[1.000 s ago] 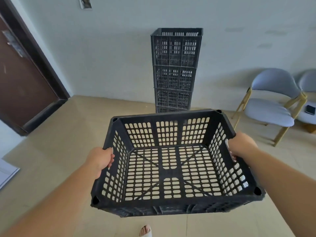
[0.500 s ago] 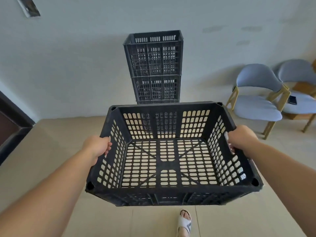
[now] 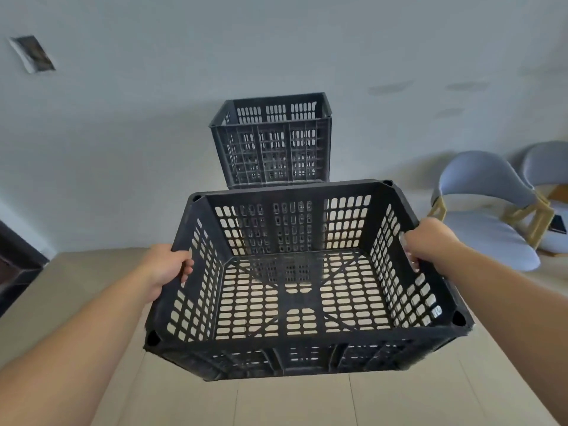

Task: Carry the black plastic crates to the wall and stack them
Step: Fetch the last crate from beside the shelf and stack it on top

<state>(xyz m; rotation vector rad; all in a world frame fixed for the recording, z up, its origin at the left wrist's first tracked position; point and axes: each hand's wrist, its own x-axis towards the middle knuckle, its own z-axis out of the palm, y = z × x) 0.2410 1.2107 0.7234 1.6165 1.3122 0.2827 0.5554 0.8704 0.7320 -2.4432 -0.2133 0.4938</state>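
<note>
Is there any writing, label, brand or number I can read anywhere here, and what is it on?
None is readable.
Carried crate: a small pale mark on its right inner wall near the front corner, too blurred to read.
Stack of crates at the wall: no text visible.
Dark flat object on the far chair: no legible text.

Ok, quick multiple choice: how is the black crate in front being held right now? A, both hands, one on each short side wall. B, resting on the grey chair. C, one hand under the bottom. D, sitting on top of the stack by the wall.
A: the left hand and right hand each grip a side wall of the crate, which is in the air, short of the stack and clear of the grey chair.
</note>
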